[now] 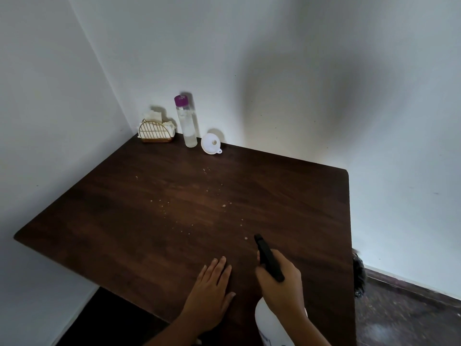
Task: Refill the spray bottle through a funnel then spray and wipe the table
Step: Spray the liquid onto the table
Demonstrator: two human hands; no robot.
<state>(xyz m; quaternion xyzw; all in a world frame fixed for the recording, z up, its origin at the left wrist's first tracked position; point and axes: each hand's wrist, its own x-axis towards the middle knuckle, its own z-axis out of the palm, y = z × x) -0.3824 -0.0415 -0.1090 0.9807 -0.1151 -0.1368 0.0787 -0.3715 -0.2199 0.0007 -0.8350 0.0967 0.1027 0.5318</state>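
Note:
A white spray bottle with a black spray head stands near the front edge of the dark wooden table. My right hand grips its neck, nozzle pointing toward the table's middle. My left hand lies flat on the tabletop just left of the bottle, fingers together and holding nothing. A white funnel lies on its side at the back by the wall. Left of it stands a clear, purple-capped bottle holding liquid. Small pale crumbs or droplets dot the table's middle.
A wire holder with white napkins sits in the back left corner. White walls close the table in at the back and left. Off the right edge is dark floor and a dark fuzzy object.

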